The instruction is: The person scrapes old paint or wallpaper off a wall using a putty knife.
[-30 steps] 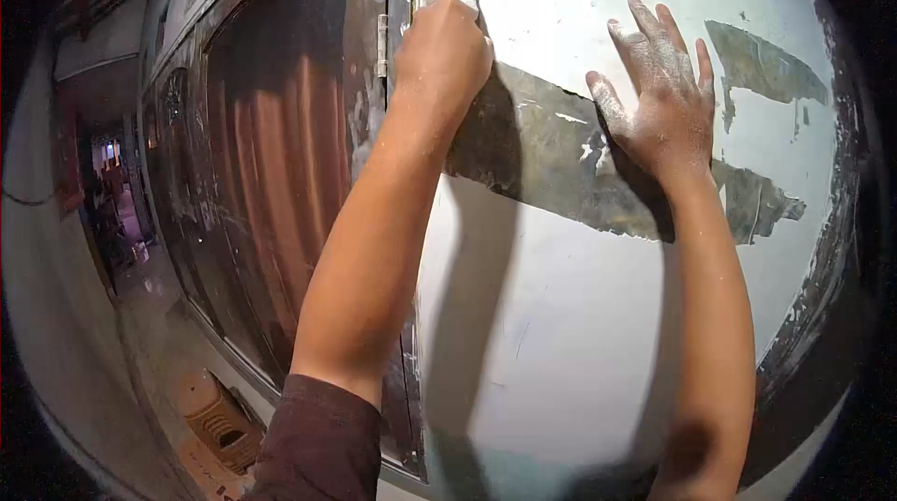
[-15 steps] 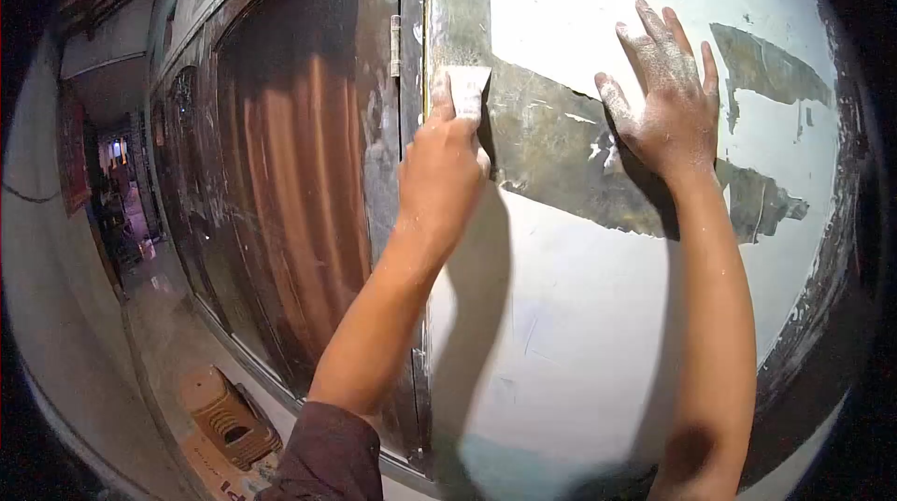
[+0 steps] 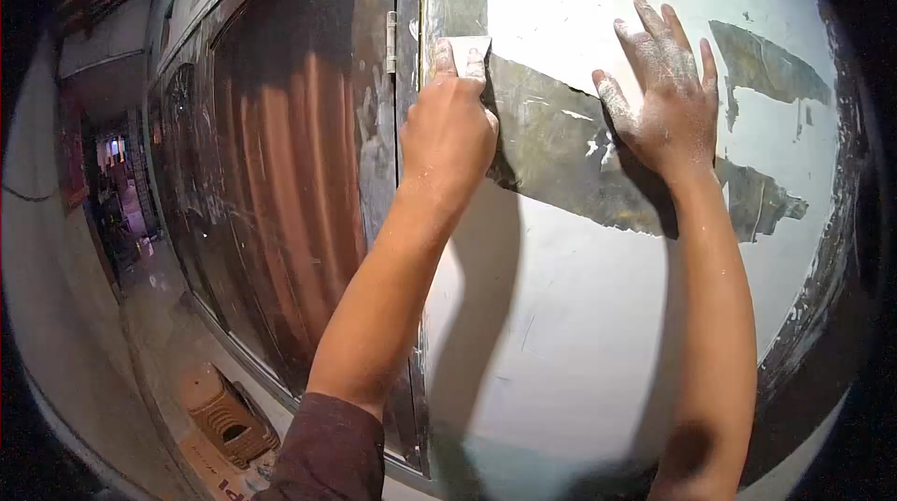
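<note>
My left hand [image 3: 450,127] is closed around a scraper [image 3: 465,46], whose pale flat blade lies against the wall beside the wooden frame. Two of its fingers stretch along the blade, and the handle is hidden in the hand. White paint [image 3: 570,314] covers much of the wall, with a bare grey-brown patch [image 3: 551,146] running from under the blade toward the right. My right hand [image 3: 668,94], dusted with white powder, rests spread on the wall at the patch's right side, holding nothing.
To the left stands a dark wooden frame with a hinge [image 3: 391,43] and an orange-brown curtain [image 3: 299,155] behind its panel. A brown plastic stool [image 3: 224,412] and a cardboard box [image 3: 207,468] are on the floor below. A passage [image 3: 131,183] runs back at far left.
My left hand has slid up the wall with the scraper, and its blade now covers a higher spot beside the frame. The right hand has stayed in place.
</note>
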Demonstrator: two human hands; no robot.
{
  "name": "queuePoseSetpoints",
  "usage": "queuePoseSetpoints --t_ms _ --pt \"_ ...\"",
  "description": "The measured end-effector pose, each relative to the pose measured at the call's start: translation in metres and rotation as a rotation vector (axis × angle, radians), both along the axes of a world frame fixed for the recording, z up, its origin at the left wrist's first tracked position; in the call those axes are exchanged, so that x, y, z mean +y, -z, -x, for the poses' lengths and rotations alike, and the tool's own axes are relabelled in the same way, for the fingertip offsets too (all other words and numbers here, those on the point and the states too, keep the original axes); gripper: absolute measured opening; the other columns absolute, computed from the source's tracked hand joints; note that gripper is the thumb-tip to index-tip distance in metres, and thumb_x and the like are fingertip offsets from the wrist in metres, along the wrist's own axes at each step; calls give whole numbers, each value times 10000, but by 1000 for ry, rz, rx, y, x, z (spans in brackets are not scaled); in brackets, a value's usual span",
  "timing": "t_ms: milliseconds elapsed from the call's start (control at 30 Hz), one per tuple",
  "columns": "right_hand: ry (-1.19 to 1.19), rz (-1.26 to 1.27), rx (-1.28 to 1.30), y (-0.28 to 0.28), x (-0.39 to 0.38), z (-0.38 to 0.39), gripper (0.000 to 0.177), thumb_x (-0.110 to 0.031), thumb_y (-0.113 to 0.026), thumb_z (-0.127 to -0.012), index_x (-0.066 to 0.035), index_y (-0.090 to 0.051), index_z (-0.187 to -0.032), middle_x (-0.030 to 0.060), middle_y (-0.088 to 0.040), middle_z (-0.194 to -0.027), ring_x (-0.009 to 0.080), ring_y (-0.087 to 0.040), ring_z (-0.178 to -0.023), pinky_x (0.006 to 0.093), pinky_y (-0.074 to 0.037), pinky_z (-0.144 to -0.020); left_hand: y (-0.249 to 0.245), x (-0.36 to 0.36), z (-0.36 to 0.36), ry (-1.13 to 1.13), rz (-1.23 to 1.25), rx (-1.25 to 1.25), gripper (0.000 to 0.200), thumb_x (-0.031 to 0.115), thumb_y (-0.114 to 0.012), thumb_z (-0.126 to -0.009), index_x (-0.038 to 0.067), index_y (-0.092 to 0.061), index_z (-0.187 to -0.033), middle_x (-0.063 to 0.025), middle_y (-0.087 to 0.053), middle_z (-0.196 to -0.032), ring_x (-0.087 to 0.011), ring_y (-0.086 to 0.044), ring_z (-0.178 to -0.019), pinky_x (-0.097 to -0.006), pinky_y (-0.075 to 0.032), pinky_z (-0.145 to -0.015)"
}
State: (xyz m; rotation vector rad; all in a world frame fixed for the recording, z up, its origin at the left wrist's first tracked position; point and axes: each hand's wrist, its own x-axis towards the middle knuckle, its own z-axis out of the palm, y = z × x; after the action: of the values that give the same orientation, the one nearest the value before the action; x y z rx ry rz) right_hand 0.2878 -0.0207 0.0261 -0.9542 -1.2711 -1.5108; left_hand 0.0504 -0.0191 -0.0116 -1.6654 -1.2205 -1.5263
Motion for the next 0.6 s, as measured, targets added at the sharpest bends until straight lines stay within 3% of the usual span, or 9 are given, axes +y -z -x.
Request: queuePoseSetpoints --t_ms 67,133,167,300,433,600 --pt "0 -1 0 0 -1 0 532 -520 -617 -948 -260 -602 -1412 -15 -442 -1617 198 -304 -1545 521 -163 -1279 -4 -2 1 4 38 5 261 58 -537 -872 -3 -757 -999 -261 -717 -1039 -467 -700 -978 -548 -562 -891" --pt "-2 -4 -2 0 -1 1 529 -512 -620 -947 -256 -603 -1410 -11 -448 -1613 201 -309 -1543 523 -167 -1277 -9 -1 1 60 20 -26 154 6 -631 -775 -77 -710 -877 -339 -665 -1052 -500 -661 -959 -532 -527 -905" --pt "-7 -9 -7 -1 0 0 529 -507 -623 -946 -252 -605 -1409 -10 -454 -1608 203 -315 -1541 523 -171 -1275 -10 10 3 76 -95 -13 161 26 -628 -786 -62 -717 -886 -336 -668 -1043 -503 -661 -943 -535 -530 -894" --pt "-8 -8 -5 0 0 1 534 -502 -625 -946 -246 -601 -1414 -7 -446 -1612 202 -312 -1541 520 -164 -1277 -19 7 1 69 -52 -30 165 40 -620 -794 -52 -719 -888 -329 -673 -1022 -506 -660 -934 -540 -529 -888" --pt "-26 7 0 1 -1 1 528 -496 -615 -956 -240 -599 -1417 -11 -430 -1622 199 -295 -1548 518 -153 -1282 -30 1 -1 37 59 -23 260 50 -541 -862 4 -759 -996 -275 -707 -1070 -487 -688 -1011 -562 -550 -906" --pt "-24 -1 4 0 -1 1 525 -506 -622 -949 -244 -610 -1404 -18 -432 -1621 189 -300 -1546 520 -157 -1281 -46 11 5 38 -24 32 255 65 -543 -859 0 -755 -984 -279 -704 -1079 -492 -685 -1007 -564 -546 -910"
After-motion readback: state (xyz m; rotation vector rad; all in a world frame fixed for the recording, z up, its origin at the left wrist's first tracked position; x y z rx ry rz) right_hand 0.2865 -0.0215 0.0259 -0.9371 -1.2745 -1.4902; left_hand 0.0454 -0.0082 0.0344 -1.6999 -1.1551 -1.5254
